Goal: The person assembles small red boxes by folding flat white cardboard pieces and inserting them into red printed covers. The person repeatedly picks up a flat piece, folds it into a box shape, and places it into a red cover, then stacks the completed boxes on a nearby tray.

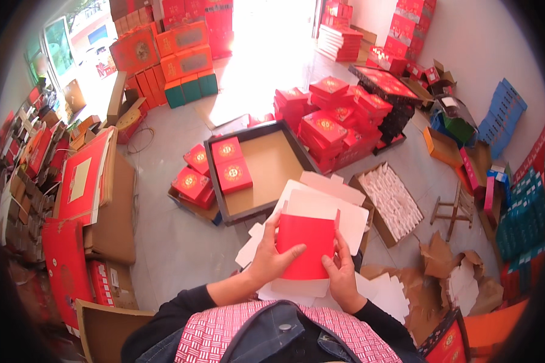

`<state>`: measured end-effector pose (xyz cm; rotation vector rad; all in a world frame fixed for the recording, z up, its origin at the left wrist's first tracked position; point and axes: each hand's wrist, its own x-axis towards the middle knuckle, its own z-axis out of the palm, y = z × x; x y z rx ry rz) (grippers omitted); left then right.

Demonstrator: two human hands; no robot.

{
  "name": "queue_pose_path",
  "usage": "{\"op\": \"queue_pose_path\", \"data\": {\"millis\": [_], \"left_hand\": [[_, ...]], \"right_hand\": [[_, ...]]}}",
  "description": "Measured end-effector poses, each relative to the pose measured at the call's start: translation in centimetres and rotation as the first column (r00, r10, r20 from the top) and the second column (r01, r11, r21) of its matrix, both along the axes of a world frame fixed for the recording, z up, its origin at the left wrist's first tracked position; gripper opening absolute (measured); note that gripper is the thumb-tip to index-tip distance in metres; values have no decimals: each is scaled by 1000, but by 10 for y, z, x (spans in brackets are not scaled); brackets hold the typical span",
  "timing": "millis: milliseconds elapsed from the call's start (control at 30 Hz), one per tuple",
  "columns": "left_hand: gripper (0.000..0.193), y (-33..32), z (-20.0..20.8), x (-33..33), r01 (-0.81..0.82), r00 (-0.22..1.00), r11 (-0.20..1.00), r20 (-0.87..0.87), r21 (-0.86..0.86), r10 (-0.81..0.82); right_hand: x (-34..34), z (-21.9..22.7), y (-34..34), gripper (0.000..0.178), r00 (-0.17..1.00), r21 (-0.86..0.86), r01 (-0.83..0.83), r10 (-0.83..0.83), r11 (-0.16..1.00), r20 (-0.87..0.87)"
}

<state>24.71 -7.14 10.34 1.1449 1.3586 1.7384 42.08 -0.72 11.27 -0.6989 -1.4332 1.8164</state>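
A person seated over a concrete floor (163,242) holds a flat red carton blank (307,245) in both hands, near the middle of the scene and just above the lap. The left hand (271,257) grips the blank's left edge, thumb lying across the red face and fingers (292,252) closed on the card. The right hand (340,271) pinches the lower right edge, its fingers likewise closed on the card, thumb on top. The blank shows its red side towards the camera, with white flaps standing up behind its far edge.

Beneath the hands lies a loose heap of white card blanks (381,293), spreading to the right and near side. Just beyond the hands, on the floor, sits a wide shallow tray with dark walls (215,181) and a tan bottom; two finished red boxes with gold medallions (230,164) rest in its far left corner. More red boxes (191,181) are stacked just outside the tray's left wall. To the right of the tray, an open brown carton of white inserts (390,199) stands on the floor, and a small wooden stool (454,212) lies further right.

Farther off, a large pile of finished red boxes (333,121) rises in the centre, with orange and green cartons (184,66) stacked at far left. Blue cartons (502,115) lean against the right wall.
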Motion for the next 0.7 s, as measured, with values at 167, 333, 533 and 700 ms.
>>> {"op": "queue_pose_path", "data": {"millis": [167, 333, 533, 700], "left_hand": [[75, -6, -25, 2, 62, 988, 998, -143, -26, -66], [57, -12, -16, 8, 175, 942, 984, 294, -19, -162], [25, -5, -22, -9, 246, 929, 950, 325, -193, -175], [22, 1, -21, -21, 321, 925, 927, 273, -193, -263]], "right_hand": [[10, -23, 5, 58, 986, 137, 150, -159, 979, 59], [22, -16, 10, 55, 999, 79, 43, -42, 996, -14], [37, -16, 19, 44, 996, 16, -43, 42, 999, 72], [45, -15, 36, 34, 988, 133, -77, 58, 988, 141]]}}
